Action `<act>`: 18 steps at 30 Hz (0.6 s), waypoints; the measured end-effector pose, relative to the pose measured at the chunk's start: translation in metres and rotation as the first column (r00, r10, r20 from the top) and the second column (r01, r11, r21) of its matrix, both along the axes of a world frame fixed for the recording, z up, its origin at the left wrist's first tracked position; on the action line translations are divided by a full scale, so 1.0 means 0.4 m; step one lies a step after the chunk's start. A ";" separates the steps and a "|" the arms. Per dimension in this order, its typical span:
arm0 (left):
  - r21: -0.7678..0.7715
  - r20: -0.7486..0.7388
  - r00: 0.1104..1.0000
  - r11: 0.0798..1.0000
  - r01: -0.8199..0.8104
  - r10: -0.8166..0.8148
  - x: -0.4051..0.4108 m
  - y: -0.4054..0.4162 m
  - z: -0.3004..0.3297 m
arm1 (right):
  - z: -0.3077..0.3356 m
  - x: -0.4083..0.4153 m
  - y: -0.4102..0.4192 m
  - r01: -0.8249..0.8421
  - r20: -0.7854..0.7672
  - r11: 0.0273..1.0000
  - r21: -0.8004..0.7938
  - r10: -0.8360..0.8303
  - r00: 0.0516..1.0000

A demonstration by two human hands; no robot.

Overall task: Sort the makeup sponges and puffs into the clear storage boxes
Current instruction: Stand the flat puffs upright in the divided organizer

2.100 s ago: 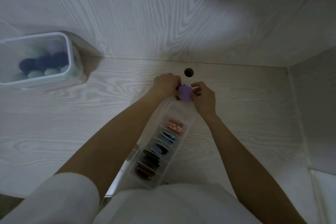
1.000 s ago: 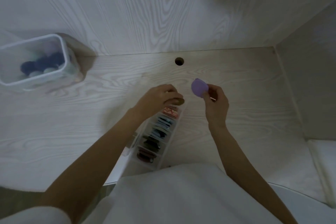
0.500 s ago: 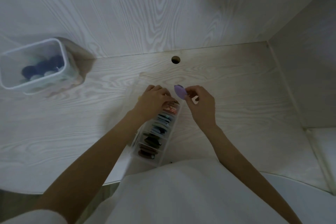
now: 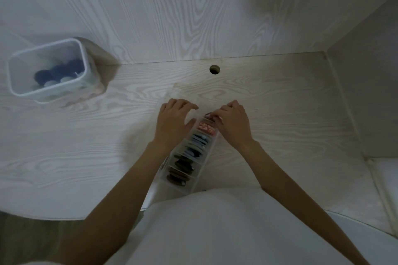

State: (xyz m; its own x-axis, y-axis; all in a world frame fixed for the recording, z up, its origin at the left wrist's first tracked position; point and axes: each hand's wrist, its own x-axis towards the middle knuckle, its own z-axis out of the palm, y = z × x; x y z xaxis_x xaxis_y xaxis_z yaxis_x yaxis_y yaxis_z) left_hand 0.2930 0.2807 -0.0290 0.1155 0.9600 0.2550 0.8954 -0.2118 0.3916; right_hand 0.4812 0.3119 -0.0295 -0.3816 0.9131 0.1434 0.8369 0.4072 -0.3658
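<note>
A long clear divided box [image 4: 205, 158] lies at the desk's middle, running away from me. Its compartments hold brown puffs [image 4: 176, 177], dark green puffs [image 4: 183, 164], blue puffs [image 4: 197, 145] and a red patterned puff [image 4: 206, 128]. My right hand [image 4: 233, 123] curls its fingers over the far compartment, where only a dark sliver of the purple puff [image 4: 207, 114] shows under the fingertips. My left hand [image 4: 173, 120] rests with spread fingers at the box's far left side, on its see-through lid [image 4: 183, 92]. A clear tub [image 4: 85, 66] at back left holds dark blue and pale sponges [image 4: 58, 72].
A round cable hole [image 4: 214, 69] sits in the desk near the back wall. A side wall [image 4: 366, 103] closes off the right. My white clothing [image 4: 215, 232] covers the near edge, and a white surface [image 4: 383, 178] lies at lower right.
My right hand has brought the purple puff down from the air to the box's far compartment, where it is now nearly hidden. My left hand has shifted to the box's far left side.
</note>
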 end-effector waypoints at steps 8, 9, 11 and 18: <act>-0.327 0.069 0.977 0.929 -0.171 0.204 0.015 -0.032 0.025 | -0.012 0.047 -0.026 -0.041 -0.015 0.999 0.023 0.041 0.999; -0.304 0.083 0.982 0.943 -0.139 0.172 0.028 -0.021 0.025 | -0.015 0.057 -0.024 -0.018 -0.012 1.000 0.025 0.018 1.000; -0.262 0.097 0.988 0.961 -0.090 0.119 0.056 0.008 0.024 | -0.023 0.081 -0.019 0.044 -0.003 0.999 0.020 -0.044 0.999; -0.197 0.171 0.983 0.980 -0.036 0.070 0.107 0.091 0.047 | -0.034 0.145 -0.019 0.138 0.036 0.990 0.038 -0.140 0.990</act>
